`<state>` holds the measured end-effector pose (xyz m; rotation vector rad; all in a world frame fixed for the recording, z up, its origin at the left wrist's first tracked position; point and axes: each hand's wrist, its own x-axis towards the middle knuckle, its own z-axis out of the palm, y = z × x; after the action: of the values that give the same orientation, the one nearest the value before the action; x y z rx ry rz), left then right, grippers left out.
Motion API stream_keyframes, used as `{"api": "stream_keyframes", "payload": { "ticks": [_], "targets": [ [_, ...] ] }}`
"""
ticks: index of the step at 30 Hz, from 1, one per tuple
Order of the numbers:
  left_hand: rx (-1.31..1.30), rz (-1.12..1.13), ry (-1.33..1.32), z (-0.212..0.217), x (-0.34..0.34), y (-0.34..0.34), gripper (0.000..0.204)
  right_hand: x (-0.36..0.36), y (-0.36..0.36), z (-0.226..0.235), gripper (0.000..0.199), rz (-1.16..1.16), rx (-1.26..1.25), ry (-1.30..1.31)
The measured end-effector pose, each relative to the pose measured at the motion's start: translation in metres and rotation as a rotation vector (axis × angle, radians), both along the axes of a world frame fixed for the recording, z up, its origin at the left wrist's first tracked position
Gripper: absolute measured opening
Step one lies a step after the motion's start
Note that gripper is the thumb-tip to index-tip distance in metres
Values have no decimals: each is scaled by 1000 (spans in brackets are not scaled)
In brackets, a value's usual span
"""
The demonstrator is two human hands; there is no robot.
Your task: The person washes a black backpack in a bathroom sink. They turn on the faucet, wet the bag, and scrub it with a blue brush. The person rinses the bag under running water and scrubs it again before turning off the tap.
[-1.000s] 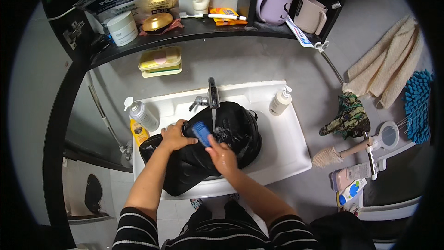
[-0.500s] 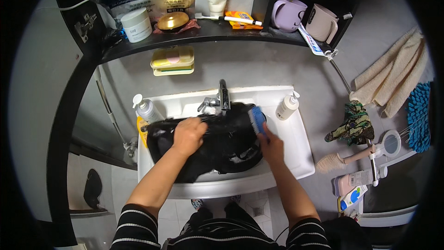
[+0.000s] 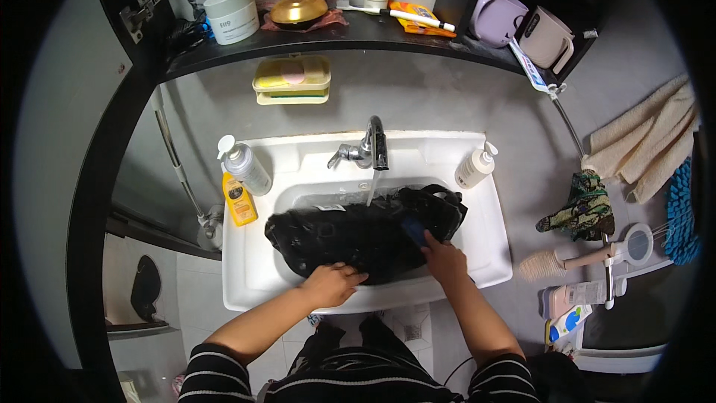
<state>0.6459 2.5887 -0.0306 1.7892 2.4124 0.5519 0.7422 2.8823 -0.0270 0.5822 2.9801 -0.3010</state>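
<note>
A wet black fabric thing that looks like a bag (image 3: pixel 350 235) lies crosswise in the white sink (image 3: pixel 486 257). At its near left edge my left hand (image 3: pixel 332 285) is closed on the fabric, fingers pointing right. My right hand (image 3: pixel 445 260) grips a blue scrub brush (image 3: pixel 415 230), whose head, smeared by motion, rests against the right part of the fabric. Water falls from the chrome faucet (image 3: pixel 377 145) onto the far side of the bag.
Pump bottles stand on the sink's left (image 3: pixel 246 168) and right (image 3: pixel 475 166) corners. Beside the left one lies a yellow bottle (image 3: pixel 239 200). A soap holder (image 3: pixel 291 80) hangs under the black shelf (image 3: pixel 298 44). Towels (image 3: pixel 638 138) and a long-handled brush (image 3: pixel 548 265) hang at right.
Water now runs from the faucet. The bag has been spread out flatter and nearer. My left hand has moved to its near edge; the brush has come down onto the fabric.
</note>
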Motion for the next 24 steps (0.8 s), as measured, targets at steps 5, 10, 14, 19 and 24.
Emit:
{"api": "stream_keyframes", "payload": {
  "ticks": [5, 10, 14, 19, 24],
  "targets": [
    [-80, 593, 110, 92, -41, 6, 71, -22, -51, 45, 46, -15, 31, 85],
    [-205, 514, 124, 12, -54, -22, 64, -48, -75, 37, 42, 254, -6, -226],
    [-278, 442, 107, 14, -36, -22, 68, -56, 22, 9, 44, 56, 99, -450],
    [-451, 336, 113, 8, -10, -36, 73, -62, -82, 24, 38, 328, -66, -274],
    [-98, 637, -804, 39, -57, -58, 64, -60, 12, 3, 35, 21, 74, -562]
  ]
}}
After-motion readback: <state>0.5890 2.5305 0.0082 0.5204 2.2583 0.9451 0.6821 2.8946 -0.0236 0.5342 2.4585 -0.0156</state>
